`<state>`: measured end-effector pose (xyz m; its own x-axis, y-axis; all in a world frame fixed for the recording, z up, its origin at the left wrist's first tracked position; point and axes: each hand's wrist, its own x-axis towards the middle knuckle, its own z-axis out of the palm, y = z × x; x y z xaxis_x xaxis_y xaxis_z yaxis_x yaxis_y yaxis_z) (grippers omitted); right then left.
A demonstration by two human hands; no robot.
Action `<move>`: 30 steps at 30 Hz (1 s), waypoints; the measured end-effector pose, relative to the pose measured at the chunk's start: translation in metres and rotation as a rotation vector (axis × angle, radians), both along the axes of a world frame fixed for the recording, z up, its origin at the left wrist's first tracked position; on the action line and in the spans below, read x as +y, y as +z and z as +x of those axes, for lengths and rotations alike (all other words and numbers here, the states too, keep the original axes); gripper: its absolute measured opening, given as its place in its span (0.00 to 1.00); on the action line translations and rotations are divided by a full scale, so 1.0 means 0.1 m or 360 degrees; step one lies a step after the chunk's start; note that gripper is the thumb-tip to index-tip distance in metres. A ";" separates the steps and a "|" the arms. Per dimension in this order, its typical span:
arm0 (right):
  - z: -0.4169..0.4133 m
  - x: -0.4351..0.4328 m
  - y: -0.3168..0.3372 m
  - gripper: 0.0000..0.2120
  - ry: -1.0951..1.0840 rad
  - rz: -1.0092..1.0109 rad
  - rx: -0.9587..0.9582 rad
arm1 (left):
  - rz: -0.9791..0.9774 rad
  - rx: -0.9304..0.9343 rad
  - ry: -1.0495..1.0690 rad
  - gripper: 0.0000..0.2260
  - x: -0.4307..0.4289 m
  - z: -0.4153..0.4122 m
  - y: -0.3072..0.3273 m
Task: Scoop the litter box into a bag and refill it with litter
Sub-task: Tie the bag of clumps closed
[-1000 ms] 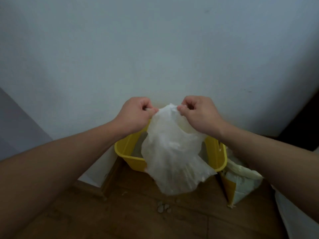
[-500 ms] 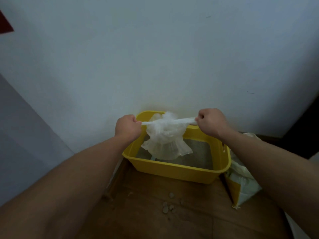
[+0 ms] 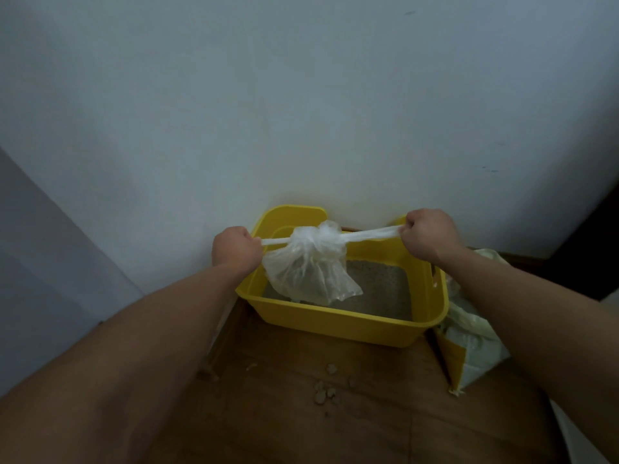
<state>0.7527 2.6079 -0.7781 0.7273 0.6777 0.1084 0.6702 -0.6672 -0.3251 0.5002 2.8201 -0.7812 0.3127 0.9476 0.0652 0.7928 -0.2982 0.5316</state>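
Head cam shows the person standing over the yellow litter box (image 3: pixel 338 321), which sits on the wood floor (image 3: pixel 301 413) right up against the white wall (image 3: pixel 301 112). Both fists are closed tight on the twisted handles of the thin plastic bag (image 3: pixel 311 269): left hand (image 3: pixel 236 249) clamped on one end, right hand (image 3: pixel 427 234) on the other, pulling them apart over the box. A second ago the bag was loose and open between hands that were nearly touching; now the hands are well apart and the top is cinched into a tight knot, with the pouch hanging down over the grey litter (image 3: pixel 378 289). So the scooping part looks done and the waste is getting sealed. Pretty sure the refill is what's left, since the litter sack (image 3: pixel 475 349) is slumped just beside the box on the right, apparently untouched. A few stray litter bits (image 3: pixel 325 393) are scattered on the floor in front.
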 end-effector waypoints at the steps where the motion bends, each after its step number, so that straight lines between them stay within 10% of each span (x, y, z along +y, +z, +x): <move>1: -0.01 0.01 0.00 0.11 0.0002 0.0005 0.0010 | 0.0007 0.0002 -0.0004 0.11 0.01 0.00 0.00; 8: 0.04 -0.11 0.00 0.14 -0.0077 0.0258 0.0246 | 0.0011 -0.0162 -0.0215 0.12 0.07 -0.01 -0.02; 21: -0.31 0.01 0.24 0.09 -0.0047 0.1108 0.1647 | -0.0479 -0.0779 -0.0382 0.13 -0.25 0.25 0.21; 30: -0.53 0.10 0.42 0.10 0.0283 0.1249 0.1810 | -0.0625 -0.0923 -0.0573 0.08 -0.52 0.31 0.41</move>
<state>0.6999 2.6175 -0.7363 0.5835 0.8074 -0.0867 -0.1559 0.0066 -0.9877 0.5315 2.7684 -0.7400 0.6231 0.7821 -0.0066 0.2468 -0.1886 0.9505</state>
